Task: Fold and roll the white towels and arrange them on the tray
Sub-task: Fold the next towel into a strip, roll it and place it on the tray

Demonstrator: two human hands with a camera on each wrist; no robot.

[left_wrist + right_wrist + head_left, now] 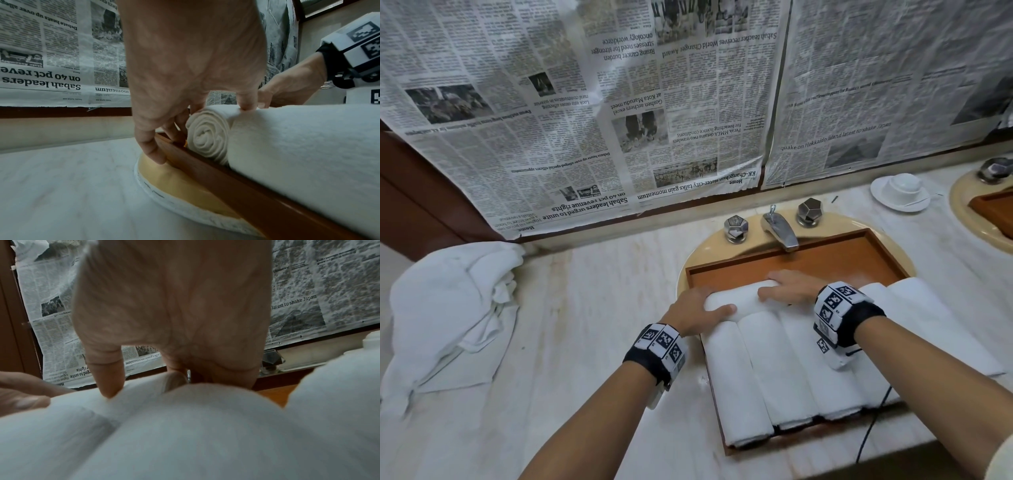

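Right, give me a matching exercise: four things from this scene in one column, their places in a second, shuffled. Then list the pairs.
Things:
1. rolled towel
2. loose towels
3. cup and saucer
4. tap

Places:
A. heaped on the counter, far left
B. on the counter, right of the sink
C. under both hands, crosswise on the tray
D. at the sink's back rim, between two knobs

Pairs: 1-C, 2-A, 3-B, 4-D

a marble counter [592, 308] carries a beige basin [753, 245] with a chrome faucet [780, 228] between two faceted knobs [736, 229] (a second basin [962, 202] shows at the right edge). a white cup on a saucer [900, 192] sits near the back right. newspaper sheets [585, 102] cover the wall.
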